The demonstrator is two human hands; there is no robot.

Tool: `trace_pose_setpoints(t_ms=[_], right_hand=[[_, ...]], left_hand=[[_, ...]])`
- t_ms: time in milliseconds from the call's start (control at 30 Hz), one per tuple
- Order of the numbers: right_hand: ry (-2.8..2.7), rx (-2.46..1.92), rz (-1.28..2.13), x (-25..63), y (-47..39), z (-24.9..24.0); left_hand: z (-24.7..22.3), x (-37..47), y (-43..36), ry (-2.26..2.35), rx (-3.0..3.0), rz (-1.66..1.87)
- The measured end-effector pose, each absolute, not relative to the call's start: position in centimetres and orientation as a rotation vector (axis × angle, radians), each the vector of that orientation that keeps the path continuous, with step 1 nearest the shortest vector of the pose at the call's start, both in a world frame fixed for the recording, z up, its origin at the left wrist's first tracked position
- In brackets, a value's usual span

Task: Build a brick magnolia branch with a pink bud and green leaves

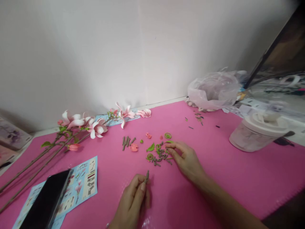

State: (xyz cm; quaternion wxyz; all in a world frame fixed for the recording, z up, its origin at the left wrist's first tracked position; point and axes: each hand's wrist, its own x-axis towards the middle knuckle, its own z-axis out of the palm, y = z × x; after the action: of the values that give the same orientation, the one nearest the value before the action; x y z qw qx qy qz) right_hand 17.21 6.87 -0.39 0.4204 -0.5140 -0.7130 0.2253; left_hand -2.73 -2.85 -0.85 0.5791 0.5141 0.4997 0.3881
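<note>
My left hand [134, 197] is closed around a short grey-brown stem piece [147, 175], whose tip points up and away from me. At the right side of a pile of small stem pieces [160, 156], my right hand [184, 159] has its thumb and forefinger drawn together; what is between them is too small to make out. Among the pile lie green ring-shaped parts [150, 157] and a green leaf [151, 147]. Behind it are a green disc [168, 135] and a small pink flower part [148, 135]. Left of it sit a coral bud [133, 147] and several longer stem pieces [125, 142].
Assembled magnolia branches [69, 140] lie at the left. A black phone [47, 198] rests on a printed instruction sheet [89, 178]. At the right stand a lidded pinkish tub [252, 133] and a clear plastic bag [212, 90]; small loose parts [199, 118] are scattered near the bag.
</note>
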Motion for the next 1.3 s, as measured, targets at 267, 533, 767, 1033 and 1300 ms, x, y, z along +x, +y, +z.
trace_pose_setpoints(t_ms=[267, 533, 767, 1033, 1300], right_hand=[[-1.692, -1.242, 0.498, 17.4, 6.4, 0.3], [-1.626, -1.113, 0.361, 17.7, 5.4, 2.0], [-1.829, -1.144, 0.245, 18.9, 3.5, 4.5], [-1.678, -1.127, 0.871, 22.0, -1.3, 3.7], [-1.179, -0.961, 1.535, 22.3, -4.9, 1.0]], left_hand=[[-0.8, -2.2, -3.1, 1.27, 1.378, 0.878], [-1.2, -2.1, -3.6, 1.398, 1.769, 0.776], [-1.8, -1.6, -3.9, 1.428, 1.943, 0.679], [-1.1, -1.4, -4.1, 1.414, 2.15, 0.512], [-0.8, -1.3, -4.7, 1.384, 2.159, 0.6]])
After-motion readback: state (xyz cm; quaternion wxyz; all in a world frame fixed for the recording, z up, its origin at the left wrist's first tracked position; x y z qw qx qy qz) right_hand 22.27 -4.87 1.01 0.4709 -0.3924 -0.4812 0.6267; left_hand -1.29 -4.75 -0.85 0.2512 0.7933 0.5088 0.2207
